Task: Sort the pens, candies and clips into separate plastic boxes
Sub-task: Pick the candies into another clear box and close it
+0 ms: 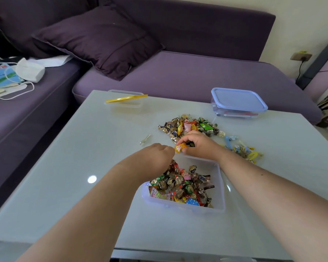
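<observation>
A: While both hands met above the far rim of the clear candy box [221,188], what was gripped?

B: An orange-wrapped candy [180,148], with printed lettering and twisted ends, was pinched between the right hand [199,143] and the left hand [158,155]. Fingers on both were curled closed around its ends.

A: Condition of the box?

B: Partly filled with gold, green, red and pink foil-wrapped pieces.

A: Remaining stock?

B: The loose candy pile [187,128] lay just beyond the hands on the glass table [64,176]. Coloured clips [242,148] lay right of it; one metal clip [145,139] lay apart, left.
</observation>
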Tool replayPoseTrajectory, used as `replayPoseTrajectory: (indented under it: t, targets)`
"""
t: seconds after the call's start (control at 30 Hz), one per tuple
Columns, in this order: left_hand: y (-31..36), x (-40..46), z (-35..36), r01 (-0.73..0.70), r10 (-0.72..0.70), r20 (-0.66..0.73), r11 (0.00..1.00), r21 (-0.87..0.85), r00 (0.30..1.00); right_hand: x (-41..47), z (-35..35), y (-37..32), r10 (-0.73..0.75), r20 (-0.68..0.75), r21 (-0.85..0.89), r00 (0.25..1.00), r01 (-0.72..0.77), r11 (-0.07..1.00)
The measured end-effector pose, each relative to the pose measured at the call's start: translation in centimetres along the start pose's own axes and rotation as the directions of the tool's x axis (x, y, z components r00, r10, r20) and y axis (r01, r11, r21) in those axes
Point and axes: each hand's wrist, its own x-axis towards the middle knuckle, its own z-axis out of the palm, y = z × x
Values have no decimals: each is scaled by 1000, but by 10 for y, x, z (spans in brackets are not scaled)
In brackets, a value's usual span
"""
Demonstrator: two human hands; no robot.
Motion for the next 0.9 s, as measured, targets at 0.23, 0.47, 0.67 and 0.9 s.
replayPoseTrajectory:
  t: [0.23,0.47,0.67,0.9]
  targets:
    - [-1,-8,0,15,-17,-15,994,-110,1000,-3,0,-1,32,-42,-36,999,-34,999]
    - [3,-6,-2,-11,10,-14,1000,-28,1000,-13,-14,-12,68,-28,-269,997,-73,960]
    - [9,-3,-7,-151,123,-153,970,-191,981,-14,-16,-21,109,42,-395,993,-84,915]
    - [20,-8,-6,91,-44,164,952,-291,985,-21,-14,-24,126,-33,-402,992,-128,907]
